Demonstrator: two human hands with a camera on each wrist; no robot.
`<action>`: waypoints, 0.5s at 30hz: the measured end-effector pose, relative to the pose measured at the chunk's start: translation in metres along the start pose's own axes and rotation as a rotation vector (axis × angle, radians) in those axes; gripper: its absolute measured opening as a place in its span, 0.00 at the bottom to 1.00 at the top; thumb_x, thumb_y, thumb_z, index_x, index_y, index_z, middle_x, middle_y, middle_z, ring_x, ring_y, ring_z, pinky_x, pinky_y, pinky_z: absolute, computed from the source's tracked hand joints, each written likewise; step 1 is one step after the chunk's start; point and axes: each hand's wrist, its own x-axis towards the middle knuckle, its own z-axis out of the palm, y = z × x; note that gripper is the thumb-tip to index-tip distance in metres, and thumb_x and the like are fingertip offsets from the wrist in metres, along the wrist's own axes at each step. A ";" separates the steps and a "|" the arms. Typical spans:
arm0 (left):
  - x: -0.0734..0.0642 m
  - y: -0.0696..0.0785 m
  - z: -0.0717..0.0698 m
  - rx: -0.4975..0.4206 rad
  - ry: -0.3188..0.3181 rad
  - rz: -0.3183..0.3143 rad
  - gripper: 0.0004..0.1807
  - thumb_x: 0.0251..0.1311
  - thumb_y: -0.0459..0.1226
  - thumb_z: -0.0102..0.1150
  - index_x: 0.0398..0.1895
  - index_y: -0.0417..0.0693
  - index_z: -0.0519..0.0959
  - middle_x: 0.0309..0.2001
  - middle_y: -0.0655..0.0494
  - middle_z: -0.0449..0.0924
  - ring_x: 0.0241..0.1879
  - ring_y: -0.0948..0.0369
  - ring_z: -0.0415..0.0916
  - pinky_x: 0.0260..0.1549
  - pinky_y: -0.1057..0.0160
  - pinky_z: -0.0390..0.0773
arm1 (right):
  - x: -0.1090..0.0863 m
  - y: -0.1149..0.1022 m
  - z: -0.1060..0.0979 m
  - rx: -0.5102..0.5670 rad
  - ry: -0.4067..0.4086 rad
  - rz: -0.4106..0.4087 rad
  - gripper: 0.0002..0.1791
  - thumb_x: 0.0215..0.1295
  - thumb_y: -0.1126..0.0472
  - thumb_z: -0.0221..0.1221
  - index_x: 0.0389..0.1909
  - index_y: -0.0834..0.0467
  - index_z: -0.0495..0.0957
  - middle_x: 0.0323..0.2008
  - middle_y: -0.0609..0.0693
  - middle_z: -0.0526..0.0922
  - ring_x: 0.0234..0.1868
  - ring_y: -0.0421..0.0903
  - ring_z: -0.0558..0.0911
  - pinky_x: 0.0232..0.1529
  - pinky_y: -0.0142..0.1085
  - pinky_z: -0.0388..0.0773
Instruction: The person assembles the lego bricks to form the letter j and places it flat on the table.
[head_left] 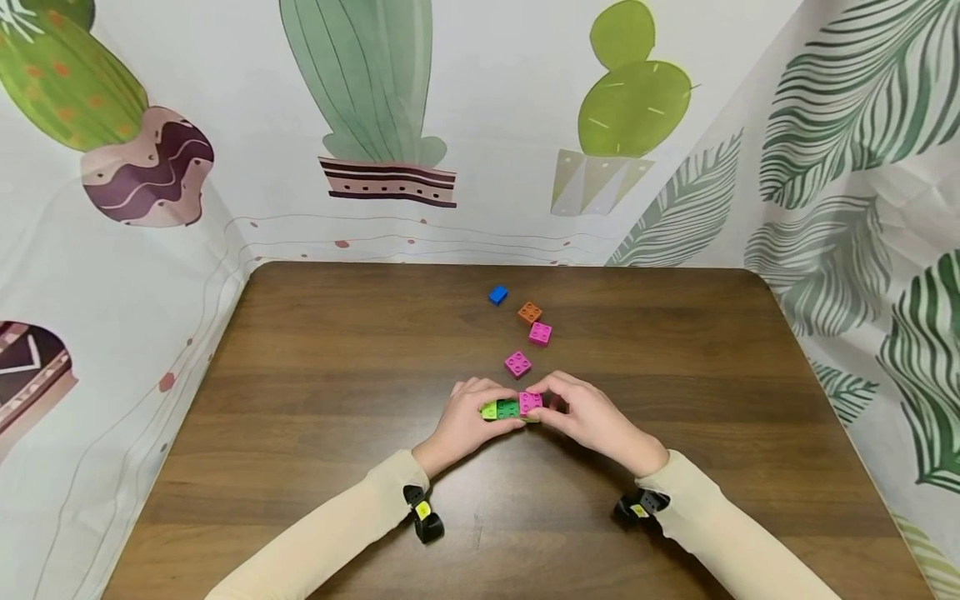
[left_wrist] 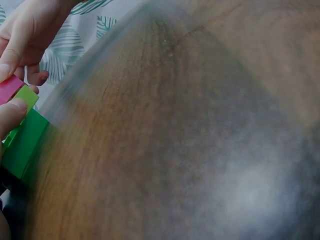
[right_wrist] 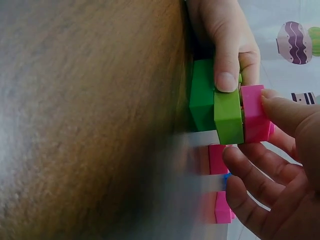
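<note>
Dark wood desk (head_left: 315, 400): a brown wood-grain top with rounded far corners; everything in play lies on it or just above it.
Block stack (head_left: 512, 407): a dark green block, a light green block and a pink block joined together, held at the near middle of the desk between both hands; in the right wrist view the stack (right_wrist: 227, 112) shows the dark green piece against the desk, the light green next to it and the pink outermost.
Left hand (head_left: 467, 421): fingers curled round the green end of the stack, a fingertip (right_wrist: 226, 80) pressed on the light green block, so it grips the stack.
Right hand (head_left: 592, 417): thumb and fingers pinch the pink block (head_left: 530, 402) at the stack's right end; in the right wrist view the thumb lies on the pink face while the other fingers curl below it.
Loose pink block (head_left: 517, 363): lies on the desk just beyond the hands, studs up, apart from the stack.
Second pink block (head_left: 540, 333): farther back, just beside an orange block (head_left: 529, 312).
Blue block (head_left: 497, 294): the farthest piece, left of the orange one and apart from it.
Sleeves (head_left: 352, 521): cream, reaching to both wrists.
Backdrop (head_left: 375, 100): white cloth printed with cacti and leaves round the desk.
</note>
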 end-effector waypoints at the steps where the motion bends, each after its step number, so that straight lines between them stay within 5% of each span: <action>1: 0.000 0.000 0.000 -0.002 -0.003 -0.005 0.23 0.54 0.48 0.80 0.52 0.53 0.89 0.44 0.60 0.86 0.47 0.61 0.76 0.49 0.54 0.66 | 0.000 0.000 0.000 0.000 -0.002 0.003 0.12 0.66 0.54 0.71 0.48 0.49 0.85 0.39 0.39 0.80 0.34 0.36 0.76 0.33 0.32 0.76; 15: 0.000 -0.003 0.000 -0.004 0.010 0.010 0.22 0.54 0.47 0.80 0.51 0.54 0.89 0.44 0.61 0.86 0.46 0.62 0.76 0.48 0.55 0.66 | 0.002 -0.006 -0.003 -0.118 -0.033 0.031 0.14 0.67 0.50 0.70 0.50 0.48 0.85 0.35 0.37 0.81 0.28 0.34 0.72 0.25 0.31 0.69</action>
